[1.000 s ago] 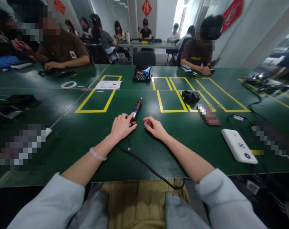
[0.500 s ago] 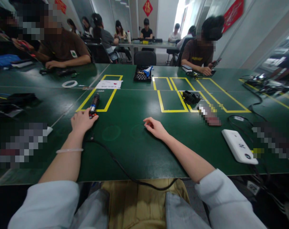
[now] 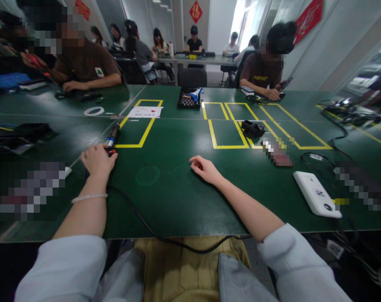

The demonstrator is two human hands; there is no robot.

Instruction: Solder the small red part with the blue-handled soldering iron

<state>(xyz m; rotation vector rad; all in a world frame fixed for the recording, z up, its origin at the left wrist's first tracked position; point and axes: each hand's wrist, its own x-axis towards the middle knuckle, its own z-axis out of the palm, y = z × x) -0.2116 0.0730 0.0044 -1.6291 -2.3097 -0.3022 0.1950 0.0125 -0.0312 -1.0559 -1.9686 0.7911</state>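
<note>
My left hand (image 3: 98,161) is closed around a dark cylindrical tool (image 3: 112,136) with a blue band and a silver section. A bit of orange-red shows by my thumb. The tool lies low over the green table (image 3: 177,201), its far end pointing away from me. From under my left wrist a black cable (image 3: 136,212) runs across the table and over its front edge. My right hand (image 3: 204,169) rests on the table with its fingers curled in; a small reddish patch shows between them, too small to make out.
Yellow tape outlines (image 3: 213,134) mark the table. A white sheet (image 3: 145,112), a tape roll (image 3: 94,111) and a black tray (image 3: 189,100) lie farther back. To the right are a black bracket-like part (image 3: 252,129) and a white power bank (image 3: 316,193). People sit opposite.
My left hand has moved left with the tool, out of the yellow outline's near part. The cable has shifted along with it. My right hand stays in place.
</note>
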